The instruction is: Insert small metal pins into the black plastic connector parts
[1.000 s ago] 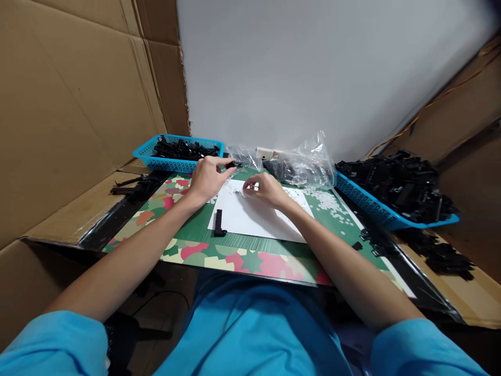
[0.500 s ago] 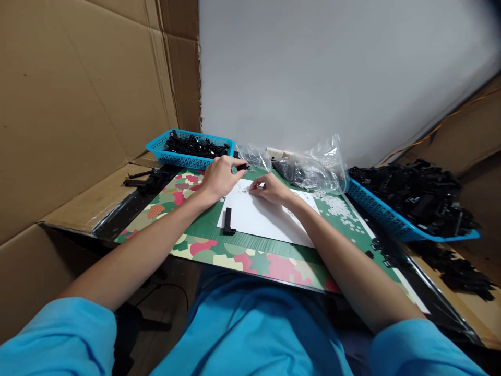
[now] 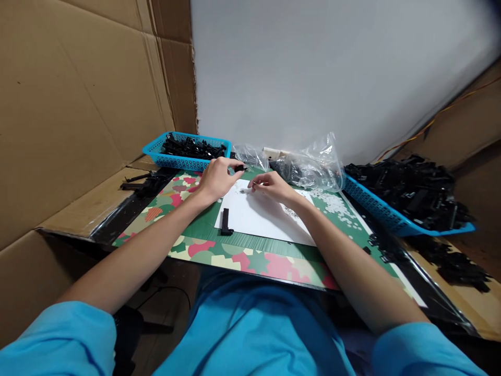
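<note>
My left hand (image 3: 219,180) pinches a small black plastic part (image 3: 239,168) between thumb and fingers, above the far left edge of a white paper sheet (image 3: 258,224). Over the sheet, my right hand (image 3: 272,187) has its fingertips pressed together; whatever they hold is too small to name. Tiny dark pieces (image 3: 290,212) lie scattered on the paper, partly hidden by the right hand and forearm. Near the sheet's left edge rests a longer black plastic part (image 3: 226,222), with a short foot at its near end.
A blue basket (image 3: 156,151) of black parts stands at the back left, another blue basket (image 3: 391,211) at the right. Clear plastic bags (image 3: 317,167) lie along the back. White discs (image 3: 334,204) are spread right of the paper. Loose black parts (image 3: 143,184) lie at the left.
The view has shifted slightly. My right fingertips have lifted a little from the small pieces on the paper; the left hand keeps its pinch on the black part.
</note>
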`<state>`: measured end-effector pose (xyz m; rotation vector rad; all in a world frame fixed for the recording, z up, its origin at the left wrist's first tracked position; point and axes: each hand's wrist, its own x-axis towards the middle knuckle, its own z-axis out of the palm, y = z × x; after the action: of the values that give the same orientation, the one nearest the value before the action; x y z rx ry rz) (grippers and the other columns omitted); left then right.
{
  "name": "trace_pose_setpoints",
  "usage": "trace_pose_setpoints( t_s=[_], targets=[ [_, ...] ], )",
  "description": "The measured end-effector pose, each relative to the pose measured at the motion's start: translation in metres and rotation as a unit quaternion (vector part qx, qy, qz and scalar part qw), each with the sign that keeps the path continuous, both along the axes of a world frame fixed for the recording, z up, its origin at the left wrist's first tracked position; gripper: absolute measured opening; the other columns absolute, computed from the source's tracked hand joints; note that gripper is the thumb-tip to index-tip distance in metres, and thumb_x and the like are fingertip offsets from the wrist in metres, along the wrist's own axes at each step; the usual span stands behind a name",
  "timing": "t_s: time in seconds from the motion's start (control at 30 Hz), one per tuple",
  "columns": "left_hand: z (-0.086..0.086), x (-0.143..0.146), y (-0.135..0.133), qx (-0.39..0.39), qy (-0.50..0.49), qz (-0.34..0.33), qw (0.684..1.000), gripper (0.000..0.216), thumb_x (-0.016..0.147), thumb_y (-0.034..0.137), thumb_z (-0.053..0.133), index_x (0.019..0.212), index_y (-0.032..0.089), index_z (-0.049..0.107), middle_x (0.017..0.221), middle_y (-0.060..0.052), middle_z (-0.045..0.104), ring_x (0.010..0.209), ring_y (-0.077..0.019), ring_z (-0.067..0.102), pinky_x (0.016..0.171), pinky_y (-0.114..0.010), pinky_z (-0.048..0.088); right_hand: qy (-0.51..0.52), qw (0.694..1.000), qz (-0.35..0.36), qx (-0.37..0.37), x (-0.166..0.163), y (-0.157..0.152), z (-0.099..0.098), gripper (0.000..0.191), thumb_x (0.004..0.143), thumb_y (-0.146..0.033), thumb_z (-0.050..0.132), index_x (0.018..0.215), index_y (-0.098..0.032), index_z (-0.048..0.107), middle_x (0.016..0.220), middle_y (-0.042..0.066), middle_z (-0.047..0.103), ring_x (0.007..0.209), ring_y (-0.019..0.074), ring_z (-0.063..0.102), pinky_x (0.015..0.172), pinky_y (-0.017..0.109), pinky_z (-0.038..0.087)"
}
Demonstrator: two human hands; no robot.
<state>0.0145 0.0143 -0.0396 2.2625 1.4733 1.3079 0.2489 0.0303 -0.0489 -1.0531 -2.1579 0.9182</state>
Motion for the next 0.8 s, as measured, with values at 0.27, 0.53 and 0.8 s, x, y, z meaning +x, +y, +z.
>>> trace_pose_setpoints(
  t_s=[0.27, 0.53, 0.8],
  targets=[
    [0.000, 0.001, -0.001, -0.012, 0.010, -0.013, 1.000, 0.029, 0.090, 0.033, 0.078, 0.116, 0.025, 0.086, 0.113, -0.008, 0.085, 0.076, -0.0212, 0.070, 0.079, -0.041, 0.059, 0.019, 0.999, -0.036, -0.029, 0.002, -0.013, 0.010, 0.026, 0.088, -0.036, 0.072, 0.097, -0.015, 0.084, 0.097, 0.012, 0.079, 0.082, 0.0196, 0.064, 0.067, 0.031, 0.044],
    [-0.003, 0.002, 0.001, -0.012, 0.020, -0.032, 0.999, 0.031, 0.090, 0.031, 0.077, 0.119, 0.025, 0.085, 0.114, -0.008, 0.084, 0.077, -0.0213, 0.070, 0.081, -0.041, 0.060, 0.019, 0.999, -0.025, 0.022, 0.008, -0.015, 0.013, 0.023, 0.084, -0.037, 0.079, 0.096, -0.018, 0.085, 0.090, 0.007, 0.076, 0.067, 0.0136, 0.049, 0.063, 0.032, 0.040],
    [-0.004, 0.003, -0.003, -0.014, 0.024, -0.049, 0.998, 0.029, 0.090, 0.030, 0.077, 0.118, 0.026, 0.085, 0.114, -0.007, 0.084, 0.087, -0.0250, 0.074, 0.087, -0.045, 0.061, -0.010, 0.997, -0.060, 0.056, 0.012, -0.017, 0.017, 0.035, 0.095, -0.049, 0.071, 0.104, -0.019, 0.089, 0.072, 0.005, 0.067, 0.063, 0.0150, 0.044, 0.060, 0.035, 0.032]
  ],
)
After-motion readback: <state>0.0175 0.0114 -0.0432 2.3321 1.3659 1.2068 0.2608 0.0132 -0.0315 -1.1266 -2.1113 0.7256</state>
